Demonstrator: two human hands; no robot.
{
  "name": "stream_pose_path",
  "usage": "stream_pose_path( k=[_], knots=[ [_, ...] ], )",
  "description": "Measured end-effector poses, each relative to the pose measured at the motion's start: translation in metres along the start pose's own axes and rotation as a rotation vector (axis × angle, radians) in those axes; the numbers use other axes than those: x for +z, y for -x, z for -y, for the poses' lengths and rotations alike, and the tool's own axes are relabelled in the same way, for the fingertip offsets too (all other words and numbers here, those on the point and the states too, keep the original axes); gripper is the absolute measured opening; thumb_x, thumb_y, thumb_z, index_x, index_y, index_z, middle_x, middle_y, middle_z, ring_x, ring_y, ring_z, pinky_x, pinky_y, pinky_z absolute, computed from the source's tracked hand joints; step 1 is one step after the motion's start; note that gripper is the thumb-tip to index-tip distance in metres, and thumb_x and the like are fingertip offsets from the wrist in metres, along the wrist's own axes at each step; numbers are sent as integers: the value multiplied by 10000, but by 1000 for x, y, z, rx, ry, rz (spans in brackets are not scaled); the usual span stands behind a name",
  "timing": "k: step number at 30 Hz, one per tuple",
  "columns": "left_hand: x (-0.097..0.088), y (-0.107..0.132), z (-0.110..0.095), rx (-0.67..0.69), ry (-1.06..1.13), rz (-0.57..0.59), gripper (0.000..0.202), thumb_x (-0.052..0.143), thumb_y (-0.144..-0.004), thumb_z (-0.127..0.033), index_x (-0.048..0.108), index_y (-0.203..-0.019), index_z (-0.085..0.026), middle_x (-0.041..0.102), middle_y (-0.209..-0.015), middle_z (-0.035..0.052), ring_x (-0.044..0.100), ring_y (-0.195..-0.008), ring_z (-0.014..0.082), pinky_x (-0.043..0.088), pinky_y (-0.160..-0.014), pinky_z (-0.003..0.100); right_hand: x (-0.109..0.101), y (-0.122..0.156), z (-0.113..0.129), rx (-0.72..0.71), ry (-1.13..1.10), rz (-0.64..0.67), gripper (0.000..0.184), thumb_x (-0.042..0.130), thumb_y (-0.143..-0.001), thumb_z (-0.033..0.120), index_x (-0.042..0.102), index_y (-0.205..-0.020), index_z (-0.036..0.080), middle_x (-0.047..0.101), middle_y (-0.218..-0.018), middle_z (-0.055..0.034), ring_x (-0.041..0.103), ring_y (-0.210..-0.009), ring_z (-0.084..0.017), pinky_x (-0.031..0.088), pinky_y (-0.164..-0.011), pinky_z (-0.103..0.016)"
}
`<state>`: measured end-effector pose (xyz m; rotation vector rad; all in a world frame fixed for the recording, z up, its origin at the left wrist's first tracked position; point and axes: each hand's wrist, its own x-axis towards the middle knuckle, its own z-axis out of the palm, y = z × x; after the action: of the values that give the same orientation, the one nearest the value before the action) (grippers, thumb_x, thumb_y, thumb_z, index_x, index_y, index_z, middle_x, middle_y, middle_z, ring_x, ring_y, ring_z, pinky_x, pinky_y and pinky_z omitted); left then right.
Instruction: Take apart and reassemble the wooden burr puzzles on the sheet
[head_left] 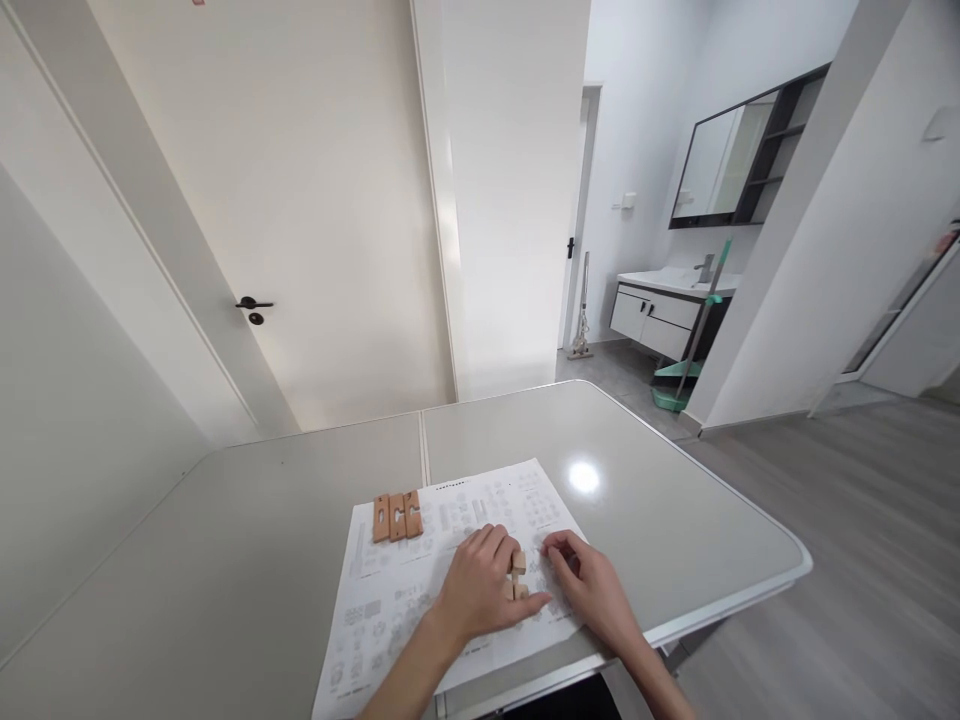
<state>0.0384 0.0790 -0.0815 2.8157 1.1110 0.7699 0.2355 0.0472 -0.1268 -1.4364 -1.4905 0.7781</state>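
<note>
My left hand lies over a small cluster of notched wooden blocks on a printed instruction sheet, its fingers curled around them. Just right of those blocks, my right hand has its fingertips bent down onto the sheet; whether it touches the wood I cannot tell. Three more notched wooden pieces lie side by side at the sheet's upper left corner, apart from both hands.
The sheet lies on a grey folding table with a seam down the middle and a rounded right corner. A white door stands behind it. To the right are a wood floor, a sink cabinet and a green mop.
</note>
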Motion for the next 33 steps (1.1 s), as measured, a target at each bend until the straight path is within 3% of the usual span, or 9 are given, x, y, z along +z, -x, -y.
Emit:
stream_pose_path(
  k=[5,9,12,14,17,19,23,27,33],
  knots=[
    [5,-1,1,-106,166,72,427,690,-852,-596,626,-997,-200,663,-993,74,632,-931,277,504,-870,450,1,-2,-4,-1,-11,0,271,493,-959,420,675,-959,220,757,-889,-44,645,-687,-210,479,-672,-306],
    [-10,16,11,-178,305,157,830,810,-712,-648,512,-1372,-243,588,-1333,108,537,-1245,347,435,-1068,524,-1,-1,-1,1,34,5,268,490,-977,426,668,-972,226,738,-855,-35,639,-696,-212,473,-676,-315],
    [-17,28,20,-231,323,185,927,842,-666,-651,483,-1429,-267,533,-1409,120,484,-1308,380,424,-1085,552,-3,3,8,-54,25,69,242,523,-977,419,666,-1039,233,729,-916,-40,654,-773,-216,495,-722,-317],
    [-19,32,22,-239,335,200,806,847,-694,-603,543,-1368,-283,537,-1387,110,490,-1291,374,442,-1064,538,-5,6,13,-122,-4,152,268,576,-959,406,644,-1168,251,716,-1067,-52,665,-880,-218,518,-790,-318],
    [-20,33,19,-247,359,194,609,831,-748,-550,616,-1255,-290,550,-1327,93,509,-1252,346,450,-1050,507,-5,9,19,-209,20,256,527,722,-869,410,563,-1358,290,620,-1321,-71,636,-1092,-244,515,-935,-342],
    [-20,34,18,-277,371,171,594,832,-741,-567,635,-1226,-287,550,-1278,91,515,-1225,337,458,-1034,491,-5,10,20,-225,74,274,669,796,-802,418,535,-1407,302,556,-1408,-81,584,-1214,-275,486,-1017,-368],
    [-23,42,20,-410,397,106,687,885,-647,-589,657,-1223,-291,548,-1182,73,535,-1141,321,472,-991,458,-2,9,20,-217,125,288,626,824,-756,338,589,-1335,303,555,-1392,-74,552,-1260,-287,472,-1035,-377],
    [-29,55,19,-554,534,104,765,905,-636,-525,619,-1308,-299,613,-1088,36,559,-898,233,497,-830,358,-2,10,19,-186,36,274,539,797,-725,236,605,-1227,277,634,-1253,-51,605,-1143,-261,494,-968,-357],
    [-31,65,2,-662,624,64,795,897,-646,-452,588,-1356,-269,632,-898,1,545,-807,206,459,-757,313,-5,10,24,-89,-113,227,477,740,-781,288,574,-1225,228,683,-1153,-63,654,-992,-236,528,-811,-324]
  ],
)
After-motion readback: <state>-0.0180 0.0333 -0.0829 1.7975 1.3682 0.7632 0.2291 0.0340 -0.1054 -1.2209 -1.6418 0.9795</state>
